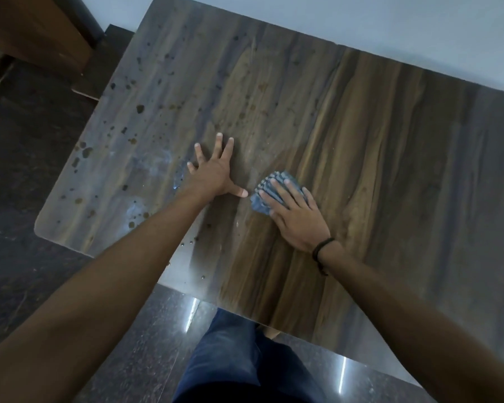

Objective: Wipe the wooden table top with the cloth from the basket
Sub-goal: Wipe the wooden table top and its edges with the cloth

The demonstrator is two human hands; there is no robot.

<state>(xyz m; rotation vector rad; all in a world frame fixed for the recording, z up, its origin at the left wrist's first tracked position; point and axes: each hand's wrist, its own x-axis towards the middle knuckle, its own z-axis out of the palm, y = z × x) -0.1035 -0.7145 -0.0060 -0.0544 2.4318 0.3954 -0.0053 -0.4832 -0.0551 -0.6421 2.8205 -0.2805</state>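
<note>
A person stands at a wooden desk point(376, 170) and looks down at it. Both arms reach out over the top. The left hand point(216, 173) lies flat on the wood with its fingers spread wide, and it holds nothing. The right hand point(296, 219) is just beside it, with straight fingers pressing down on a blue cloth point(261, 203). The cloth is bunched up small and sits on the desk near the middle, under the fingers of the right hand. Bits of it stick out past the fingertips and on the thumb side. The left thumb points toward the cloth and comes very near it, but does not touch it. A dark band point(322, 248) goes around the right wrist. Many dark spots point(140, 109) dot the left part of the desk, and there are some pale smudges there too. The right part shows brown wood lines with hardly any spots. Below the near edge of the desk is a leg in blue trousers point(239, 359) on a dark shiny floor point(26, 170). A pale wall point(361, 21) runs along the far edge of the desk. A brown wooden cupboard point(35, 27) stands in the top left corner.
</note>
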